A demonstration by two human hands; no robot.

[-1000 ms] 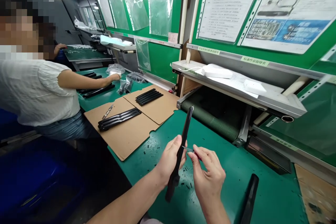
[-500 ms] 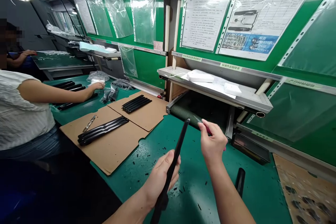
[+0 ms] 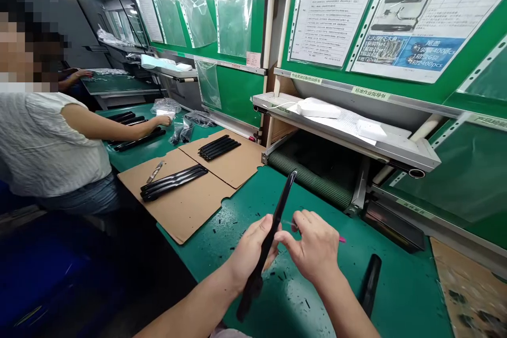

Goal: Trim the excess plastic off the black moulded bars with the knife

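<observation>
My left hand (image 3: 250, 251) grips a long black plastic strip (image 3: 282, 206) near its lower half and holds it slanted above the green bench (image 3: 396, 280), its tip pointing up and away. My right hand (image 3: 313, 245) pinches a small thin tool with a pink handle (image 3: 340, 239); the tool's metal tip rests against the strip's edge just above my left fingers. Small black shavings lie scattered on the mat beneath both hands.
Another black strip (image 3: 370, 284) lies on the mat at my right. Two cardboard sheets (image 3: 190, 206) to the left carry rows of black strips (image 3: 174, 181) and a metal tool (image 3: 154, 171). A co-worker in a white top (image 3: 47, 142) sits at left, arm stretched over the bench. A ribbed conveyor (image 3: 312, 179) runs under a shelf.
My right hand has come back down from the strip's upper tip to its middle, beside my left hand. The view has swung slightly to the left.
</observation>
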